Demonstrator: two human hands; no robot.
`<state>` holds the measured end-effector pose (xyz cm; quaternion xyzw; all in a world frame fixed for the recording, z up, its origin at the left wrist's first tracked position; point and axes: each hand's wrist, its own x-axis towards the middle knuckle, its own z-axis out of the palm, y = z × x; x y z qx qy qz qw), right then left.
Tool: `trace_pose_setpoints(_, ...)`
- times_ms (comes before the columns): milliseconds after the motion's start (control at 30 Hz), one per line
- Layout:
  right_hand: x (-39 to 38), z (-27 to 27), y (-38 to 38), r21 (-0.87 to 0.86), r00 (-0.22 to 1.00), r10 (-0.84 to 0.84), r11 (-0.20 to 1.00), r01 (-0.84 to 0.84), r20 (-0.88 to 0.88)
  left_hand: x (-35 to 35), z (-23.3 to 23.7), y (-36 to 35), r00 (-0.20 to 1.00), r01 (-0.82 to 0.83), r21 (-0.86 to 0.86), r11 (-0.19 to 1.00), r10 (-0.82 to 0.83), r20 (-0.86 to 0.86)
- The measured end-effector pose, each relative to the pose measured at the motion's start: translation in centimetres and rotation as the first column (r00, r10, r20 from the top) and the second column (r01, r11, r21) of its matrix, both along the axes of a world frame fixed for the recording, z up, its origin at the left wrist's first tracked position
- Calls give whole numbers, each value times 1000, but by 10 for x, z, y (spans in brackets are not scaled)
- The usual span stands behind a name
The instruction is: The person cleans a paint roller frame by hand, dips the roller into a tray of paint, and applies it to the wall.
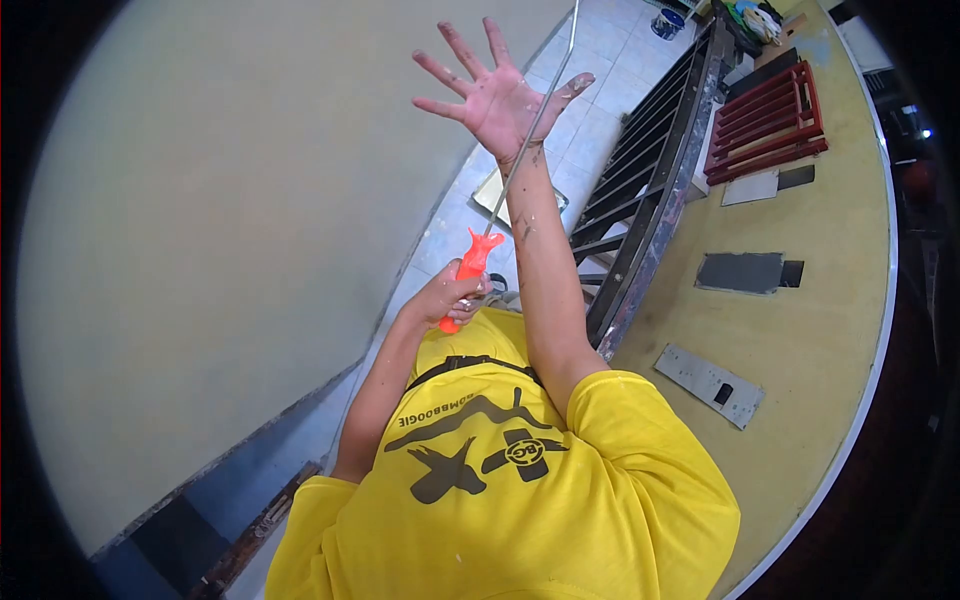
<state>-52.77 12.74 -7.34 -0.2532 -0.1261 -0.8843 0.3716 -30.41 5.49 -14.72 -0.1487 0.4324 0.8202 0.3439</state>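
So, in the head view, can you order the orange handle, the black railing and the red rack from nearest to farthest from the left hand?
1. Orange handle, gripped in the left hand.
2. Black railing, to the right of it.
3. Red rack, far upper right, beyond the railing.

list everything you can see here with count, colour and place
wall: 1, pale grey, left
tiled floor: 1, light, top centre
metal grille: 1, dark, right of the arms
slatted rack: 1, red, top right
flat plates: at least 3, grey, on yellow surface
rod tool: 1, steel with orange end, centre
shirt: 1, yellow, bottom
left hand: shut on rod tool
right hand: open, fingers spread, beside the rod
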Motion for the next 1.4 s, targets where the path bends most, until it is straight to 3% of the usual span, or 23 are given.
trace_pose_setpoints(133,6,14,2,7,1000,13,1000,-12,-28,-1,-5,-6,997,69,96,993,-65,-45)
trace_pose_setpoints(233,4,20,5,5,995,39,999,-39,-92,6,-14,-14,996,59,32,998,-57,-69)
trace_pose_setpoints(367,0,17,10,-8,992,29,1000,-30,-122,20,-14,-21,997,-71,-179,981,67,-28)
trace_pose_setpoints(467,-5,15,14,-16,992,15,1000,-17,-126,35,-7,-25,997,-72,-170,983,65,-50)
trace_pose_setpoints(600,-7,11,16,81,988,-64,994,76,-143,50,9,-21,978,-204,-303,931,180,-104)
trace_pose_setpoints(733,-9,-1,16,164,991,-23,986,44,-128,57,36,-19,948,-309,-274,911,274,-159)
trace_pose_setpoints(833,-6,-1,10,204,982,21,979,18,-187,51,48,-18,914,-359,-276,892,276,-296)
trace_pose_setpoints(967,10,27,-2,256,961,60,967,11,-271,30,55,-15,870,-481,-544,687,298,-393)
trace_pose_setpoints(1000,24,42,-5,333,977,13,941,60,-214,26,50,-18,871,-479,-634,607,237,-431)
trace_pose_setpoints(1067,14,23,-16,381,960,208,916,-124,-189,20,38,-25,876,-468,-780,415,101,-472)
trace_pose_setpoints(1100,9,11,-20,402,938,300,891,-210,-174,18,40,-27,881,-459,-789,409,95,-464)
trace_pose_setpoints(1133,25,49,-11,539,986,162,833,-120,-31,16,47,-29,886,-449,-798,402,87,-455)
trace_pose_setpoints(1233,20,43,-14,666,986,161,740,-96,-37,16,44,-31,902,-419,-799,432,96,-421)
trace_pose_setpoints(1400,24,48,-11,687,983,163,724,-65,-79,17,33,-31,909,-403,-784,472,111,-401)
